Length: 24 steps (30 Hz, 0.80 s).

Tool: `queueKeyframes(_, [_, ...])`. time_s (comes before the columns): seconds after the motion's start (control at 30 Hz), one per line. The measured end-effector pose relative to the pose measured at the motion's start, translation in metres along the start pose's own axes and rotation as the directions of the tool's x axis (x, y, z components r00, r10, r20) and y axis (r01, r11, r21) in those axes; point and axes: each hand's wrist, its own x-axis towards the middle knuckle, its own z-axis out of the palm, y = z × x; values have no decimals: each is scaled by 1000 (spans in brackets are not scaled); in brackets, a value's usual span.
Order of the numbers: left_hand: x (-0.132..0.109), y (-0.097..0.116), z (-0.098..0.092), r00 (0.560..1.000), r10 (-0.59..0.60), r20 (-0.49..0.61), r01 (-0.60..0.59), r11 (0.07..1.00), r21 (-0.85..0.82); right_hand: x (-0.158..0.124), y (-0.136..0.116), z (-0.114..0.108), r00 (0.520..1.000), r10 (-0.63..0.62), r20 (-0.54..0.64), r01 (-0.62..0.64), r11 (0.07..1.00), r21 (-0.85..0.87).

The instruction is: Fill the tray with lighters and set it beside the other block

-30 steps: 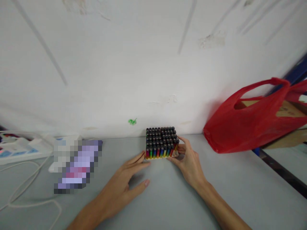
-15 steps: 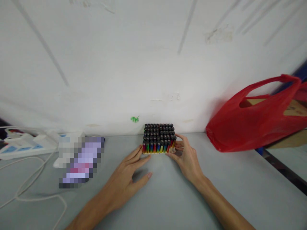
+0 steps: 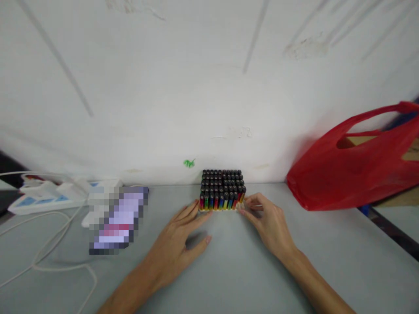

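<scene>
A tight block of upright batteries (image 3: 222,189) with black tops and rainbow-coloured sides stands against the wall. A thin pale tray (image 3: 225,209) shows under its front edge. My left hand (image 3: 176,240) lies at the front left corner, fingers stretched and touching the block's side, thumb apart over the table. At the front right corner is my right hand (image 3: 270,220), its fingers bent and thumb and fingertips closed around the pale tray corner. The fingertips' exact contact there is partly hidden.
On the left, a phone-like device (image 3: 121,218), blurred out, lies near a white power strip (image 3: 49,198) with plugs and a loose white cable (image 3: 62,267). A red plastic bag (image 3: 353,170) stands at the right. The white wall (image 3: 212,87) rises directly behind.
My right hand has slid slightly right and its upper fingers have dropped from the batteries' side to the low corner. My left hand keeps its place. The whole view has shifted a little.
</scene>
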Motion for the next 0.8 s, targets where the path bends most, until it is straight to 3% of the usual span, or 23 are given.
queueKeyframes(0.33, [0, -2, 0, 999, 8, 37, -12, 994, 109, 2, 3, 5, 995, -47, 90, 54, 996, -75])
queueKeyframes(0.8, [2, 1, 4, 998, 3, 56, -14, 978, 208, 11, 8, -2, 976, -97, 192, 109, 993, -53])
